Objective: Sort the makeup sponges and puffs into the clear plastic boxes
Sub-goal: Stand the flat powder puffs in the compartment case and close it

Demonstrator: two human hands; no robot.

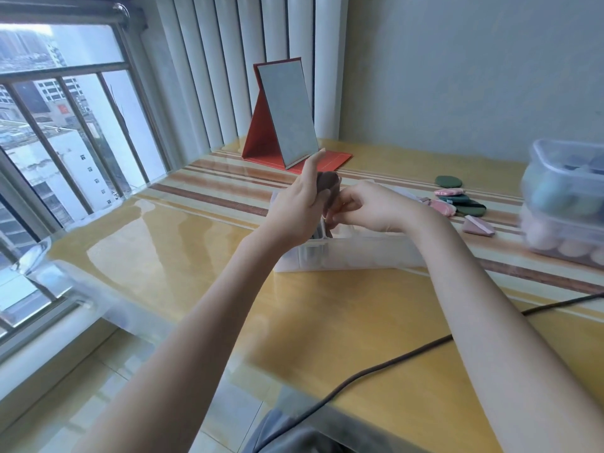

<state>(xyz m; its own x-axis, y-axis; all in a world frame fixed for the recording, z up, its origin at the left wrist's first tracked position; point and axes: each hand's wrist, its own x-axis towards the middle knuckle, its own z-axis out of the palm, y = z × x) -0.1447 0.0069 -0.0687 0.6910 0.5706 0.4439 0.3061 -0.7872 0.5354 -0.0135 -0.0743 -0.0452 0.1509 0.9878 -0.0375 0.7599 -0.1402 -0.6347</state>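
Observation:
A clear plastic box (pixel 353 253) stands on the table in the middle of the view, with puffs standing upright at its left end. Over that end my left hand (pixel 302 207) holds a dark brown puff (pixel 330 186), thumb on its front and fingers behind it. My right hand (pixel 366 209) is curled just to the right of the puff, fingertips touching its lower edge. Loose puffs lie on the table to the right: a dark green one (pixel 448 181), pink ones (pixel 449 192) and a mauve wedge (pixel 478 226).
Two stacked clear boxes (pixel 565 204) with sponges stand at the right edge. A red folding mirror (pixel 287 119) stands behind the box. A dark cable (pixel 392 364) crosses the near right of the table. A window with bars is at the left.

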